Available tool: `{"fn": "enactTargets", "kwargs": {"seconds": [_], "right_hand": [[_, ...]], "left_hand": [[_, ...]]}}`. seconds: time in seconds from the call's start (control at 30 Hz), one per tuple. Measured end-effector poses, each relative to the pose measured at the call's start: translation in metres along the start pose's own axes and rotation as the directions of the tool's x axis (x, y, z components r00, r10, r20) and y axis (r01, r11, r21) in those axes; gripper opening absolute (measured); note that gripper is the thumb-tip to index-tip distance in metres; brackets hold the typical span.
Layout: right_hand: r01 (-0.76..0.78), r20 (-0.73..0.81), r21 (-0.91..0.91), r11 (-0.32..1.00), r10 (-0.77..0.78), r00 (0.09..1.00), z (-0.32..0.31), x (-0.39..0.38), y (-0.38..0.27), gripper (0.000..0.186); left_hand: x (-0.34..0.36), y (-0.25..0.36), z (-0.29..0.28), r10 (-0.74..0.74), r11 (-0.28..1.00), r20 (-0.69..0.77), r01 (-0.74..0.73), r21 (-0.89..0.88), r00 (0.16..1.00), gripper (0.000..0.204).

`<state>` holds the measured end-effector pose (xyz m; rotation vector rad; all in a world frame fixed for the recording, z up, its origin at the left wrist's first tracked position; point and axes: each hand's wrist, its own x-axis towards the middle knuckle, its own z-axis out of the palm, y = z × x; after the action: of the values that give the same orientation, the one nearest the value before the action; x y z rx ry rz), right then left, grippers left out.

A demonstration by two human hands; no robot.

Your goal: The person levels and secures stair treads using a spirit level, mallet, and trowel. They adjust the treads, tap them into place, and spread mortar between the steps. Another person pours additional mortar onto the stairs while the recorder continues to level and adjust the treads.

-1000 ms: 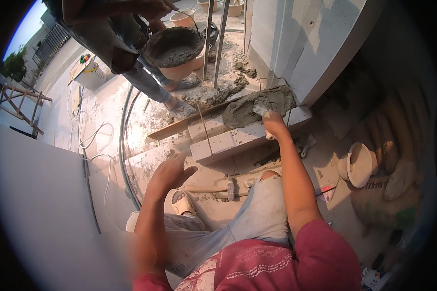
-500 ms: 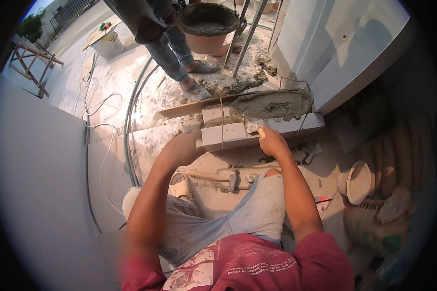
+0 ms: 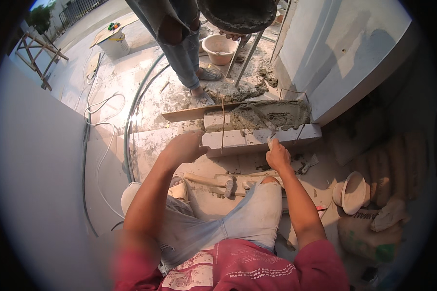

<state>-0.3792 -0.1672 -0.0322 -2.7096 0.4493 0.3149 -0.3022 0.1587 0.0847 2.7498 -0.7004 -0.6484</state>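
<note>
My right hand [image 3: 278, 155] grips a trowel [image 3: 267, 121], its blade in the wet mortar [image 3: 289, 118] filling a narrow trough between a wooden board [image 3: 182, 115] and white blocks [image 3: 235, 148], with bent metal bars across them. My left hand [image 3: 187, 148] is at the blocks' left end, fingers bent and thumb apart; I cannot tell whether it touches them. A hammer [image 3: 228, 186] lies below, near my knee, with a putty knife [image 3: 309, 163] to the right.
A co-worker [image 3: 177, 48] stands beyond the board, holding a mortar bucket [image 3: 235, 14] beside metal posts and a pink basin [image 3: 218, 46]. Hoses [image 3: 131, 121] and cables run at left, near a white bucket [image 3: 114, 46]. Right are a wall [image 3: 340, 53], bowl [image 3: 354, 191] and sacks [image 3: 369, 233].
My right hand has moved down from the mortar's middle, then slightly right. My left hand has risen slightly. The co-worker's bucket has shifted, with an empty basin now visible behind it.
</note>
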Motion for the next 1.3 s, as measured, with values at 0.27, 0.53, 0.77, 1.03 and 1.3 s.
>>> {"fn": "enactTargets", "kwargs": {"seconds": [0.27,0.53,0.77,1.03,1.3], "right_hand": [[0.135,-0.13,0.001,0.991,-0.133,0.983,0.071,-0.012,-0.031,0.05],[0.163,0.026,-0.157,0.974,-0.161,0.987,0.088,-0.047,-0.026,0.054],[0.273,-0.002,0.199,0.941,-0.278,0.961,0.035,-0.098,-0.001,0.049],[0.256,-0.275,0.677,0.69,-0.086,0.958,0.049,-0.078,0.009,0.047],[0.202,-0.297,0.444,0.873,-0.069,0.952,0.004,-0.039,0.01,0.041]], "left_hand": [[0.0,-0.004,0.004,0.016,1.0,-0.014,-0.015,0.018,1.0,0.067],[-0.004,-0.015,0.004,-0.074,0.997,-0.027,0.074,-0.01,0.997,0.067],[-0.052,-0.029,-0.025,-0.203,0.974,-0.177,0.18,-0.137,0.963,0.07],[-0.166,-0.024,-0.023,-0.423,0.881,-0.45,0.241,-0.408,0.786,0.062],[-0.196,-0.029,0.103,-0.354,0.933,-0.573,0.322,-0.161,0.739,0.07]]}}
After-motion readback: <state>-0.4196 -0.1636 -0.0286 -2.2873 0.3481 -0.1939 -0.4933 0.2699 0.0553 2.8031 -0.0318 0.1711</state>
